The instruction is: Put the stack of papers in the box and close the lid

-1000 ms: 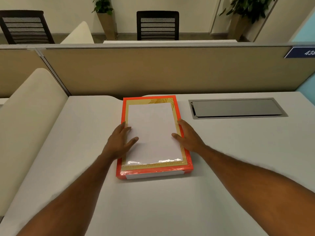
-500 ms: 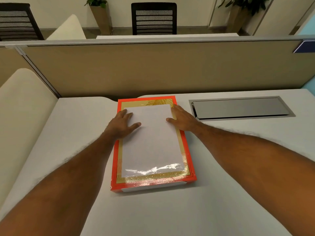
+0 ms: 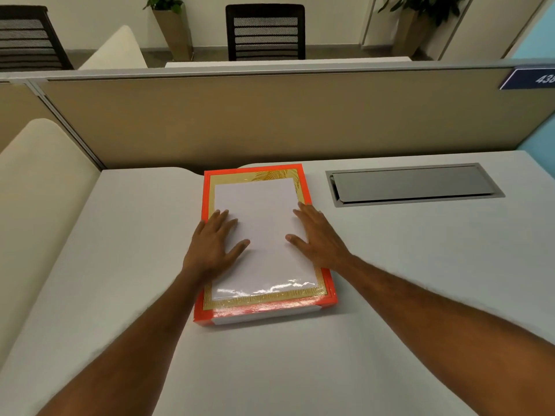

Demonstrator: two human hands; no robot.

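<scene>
The fingers point(image 3: 223, 219) of the left hand point(image 3: 211, 246) lie flat and spread on the left side of the lid point(image 3: 261, 232). The right hand point(image 3: 319, 238) lies flat and spread on the right side. The lid sits shut on the red box point(image 3: 264, 313). The box rests on the white counter point(image 3: 420, 265). The papers cannot be seen.

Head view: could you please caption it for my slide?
Both hands, left and right, rest flat on the red box.

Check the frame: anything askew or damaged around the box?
Nothing stands out. The orange box lies flat on the desk, white top intact, both hands flat on it.
</scene>
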